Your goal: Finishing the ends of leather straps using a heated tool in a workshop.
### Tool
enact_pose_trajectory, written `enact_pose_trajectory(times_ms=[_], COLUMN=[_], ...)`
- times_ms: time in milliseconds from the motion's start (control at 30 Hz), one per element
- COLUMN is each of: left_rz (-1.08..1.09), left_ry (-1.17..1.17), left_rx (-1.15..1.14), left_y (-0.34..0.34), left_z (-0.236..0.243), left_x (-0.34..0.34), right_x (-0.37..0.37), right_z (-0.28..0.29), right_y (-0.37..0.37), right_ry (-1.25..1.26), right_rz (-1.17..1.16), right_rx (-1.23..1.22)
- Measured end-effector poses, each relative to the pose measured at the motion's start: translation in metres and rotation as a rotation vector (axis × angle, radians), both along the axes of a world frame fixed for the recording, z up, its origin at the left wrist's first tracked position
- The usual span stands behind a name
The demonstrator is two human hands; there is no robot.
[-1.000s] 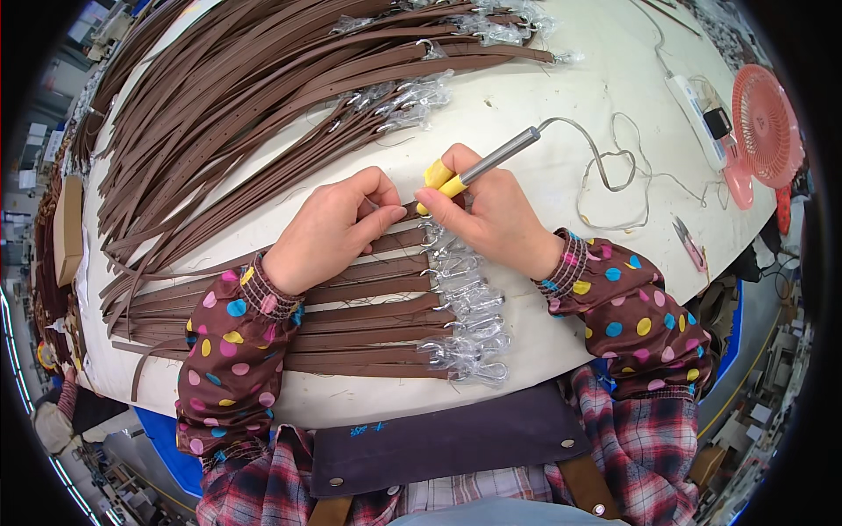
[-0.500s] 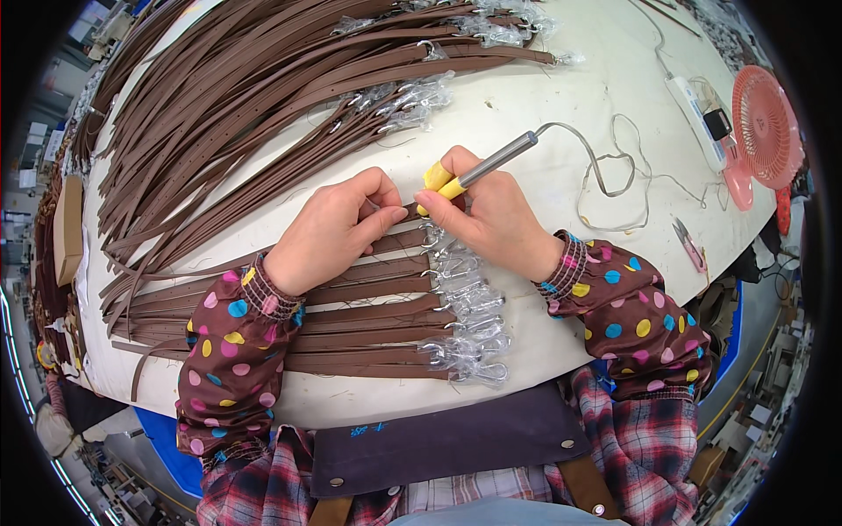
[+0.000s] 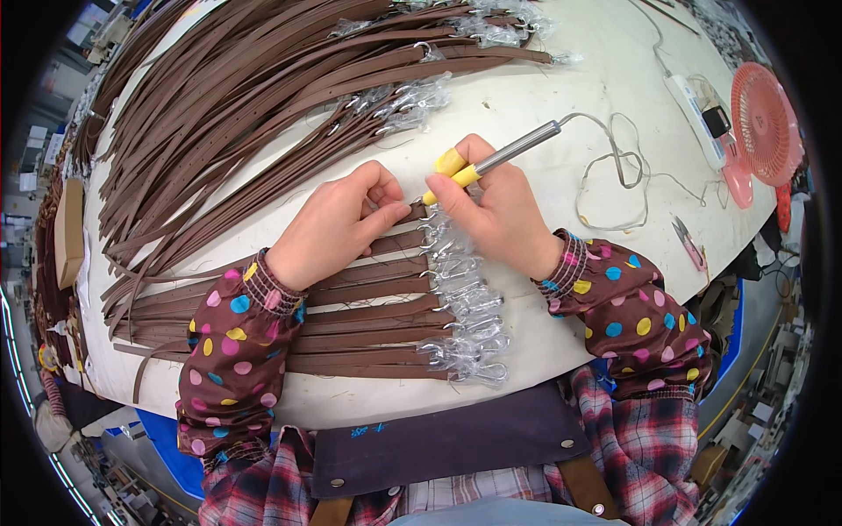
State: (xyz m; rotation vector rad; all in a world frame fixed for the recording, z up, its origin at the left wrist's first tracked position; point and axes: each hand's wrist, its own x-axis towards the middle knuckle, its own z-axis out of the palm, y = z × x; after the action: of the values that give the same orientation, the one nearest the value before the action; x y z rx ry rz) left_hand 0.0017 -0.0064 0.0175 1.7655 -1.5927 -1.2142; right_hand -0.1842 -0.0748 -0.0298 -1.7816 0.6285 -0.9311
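Observation:
My right hand (image 3: 500, 206) is closed round a corded pen-shaped tool (image 3: 517, 147) with a grey metal barrel and a yellow grip. Yellow tape wraps its index finger. The tool's tip points down-left, close to the end of a brown strap (image 3: 408, 213). My left hand (image 3: 338, 221) pinches that strap near its hardware end, thumb against the fingers. Below lie several more brown straps (image 3: 386, 309) side by side, their metal clasps (image 3: 469, 302) wrapped in clear plastic along the right.
A large heap of brown straps (image 3: 202, 131) fills the far left of the white table (image 3: 561, 114). On the right are a pink fan (image 3: 765, 123), a white power strip (image 3: 697, 118), the tool's looped cord (image 3: 614, 158) and small thread snips (image 3: 688, 243).
My right hand has shifted slightly right with the tool, and the tool's tip has drawn a little away from my left fingers. The left hand stays almost in place.

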Motion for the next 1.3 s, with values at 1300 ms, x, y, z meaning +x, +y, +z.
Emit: enact_pose_trajectory(times_ms=[1300], left_rz=[0.16], left_ry=[0.319], left_rx=[0.05], left_y=[-0.003], left_z=[-0.014], left_x=[0.003], right_x=[0.003], right_z=[0.003], right_y=[-0.001], right_ry=[0.133], right_rz=[0.04], right_rx=[-0.037])
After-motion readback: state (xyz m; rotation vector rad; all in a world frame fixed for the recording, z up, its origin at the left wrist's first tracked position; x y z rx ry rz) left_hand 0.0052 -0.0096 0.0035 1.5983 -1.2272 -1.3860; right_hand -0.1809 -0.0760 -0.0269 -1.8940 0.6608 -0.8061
